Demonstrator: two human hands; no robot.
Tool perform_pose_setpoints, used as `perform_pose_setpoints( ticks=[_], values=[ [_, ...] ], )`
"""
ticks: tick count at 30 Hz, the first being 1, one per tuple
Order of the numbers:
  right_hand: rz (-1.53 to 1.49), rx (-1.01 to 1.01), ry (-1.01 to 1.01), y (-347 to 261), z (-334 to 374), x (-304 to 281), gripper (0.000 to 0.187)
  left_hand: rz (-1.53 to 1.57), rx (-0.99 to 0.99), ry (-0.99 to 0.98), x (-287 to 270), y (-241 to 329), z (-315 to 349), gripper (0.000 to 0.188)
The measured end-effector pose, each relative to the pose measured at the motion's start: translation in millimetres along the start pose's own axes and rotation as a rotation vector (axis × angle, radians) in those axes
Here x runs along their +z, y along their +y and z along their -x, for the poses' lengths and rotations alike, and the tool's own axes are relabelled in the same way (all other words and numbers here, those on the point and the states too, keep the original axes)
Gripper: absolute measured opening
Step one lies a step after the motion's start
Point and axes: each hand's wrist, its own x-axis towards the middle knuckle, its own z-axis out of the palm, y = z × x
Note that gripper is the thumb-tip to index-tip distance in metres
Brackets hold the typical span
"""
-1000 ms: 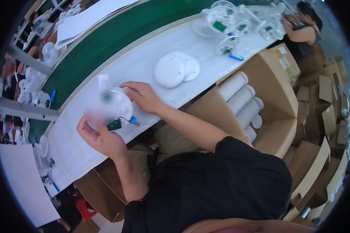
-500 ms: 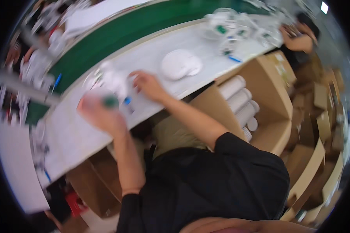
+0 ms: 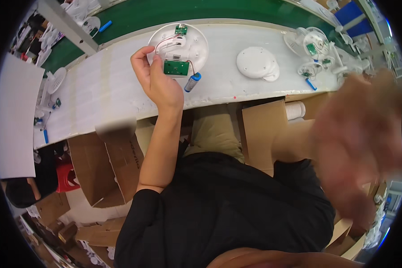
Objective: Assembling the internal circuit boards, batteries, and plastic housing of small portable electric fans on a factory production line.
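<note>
My left hand [image 3: 161, 85] is at the near left rim of a white round plastic housing [image 3: 196, 44], with thumb and fingers closed at its edge. A green circuit board [image 3: 176, 68] sits across the housing's lower part, beside my thumb. Thin red and dark wires run from it, and a smaller green board [image 3: 181, 29] sits near the far rim. At the near right edge a blue cylindrical battery [image 3: 192, 82] hangs on wires. Close to the camera on the right, my right hand [image 3: 357, 143] is smeared by motion, so its fingers cannot be made out.
Stacked white round covers [image 3: 254, 62] lie on the white bench [image 3: 116, 85]. White fan assemblies [image 3: 317, 44] with boards and a blue battery [image 3: 311, 84] crowd the far right. Beyond runs a green belt [image 3: 201, 10]. Cardboard boxes [image 3: 263, 129] stand along the bench's front.
My view has turned. My right hand has left the bench and come up close on the right. My left hand now appears at the housing's rim, with the boards and wires clearly visible.
</note>
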Motion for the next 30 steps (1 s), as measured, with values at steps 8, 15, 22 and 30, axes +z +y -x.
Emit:
perform_pose_setpoints(
  ticks=[8,15,22,30],
  values=[
    [0.064,-0.442,-0.289,-51,-80,3,0.043,0.024,-0.130,-0.012,7,19,20,0.021],
    [0.311,-0.111,-0.282,-11,-50,24,0.048,-0.090,-0.012,0.025,-3,39,-25,0.018],
    [0.814,0.063,-0.576,108,-8,7,0.058,-0.021,-0.052,-0.064,-17,44,-50,0.017],
    [1.045,-0.161,-0.437,207,-4,-46,0.059,-0.050,-0.279,-0.389,9,-20,-122,0.019]
  ],
)
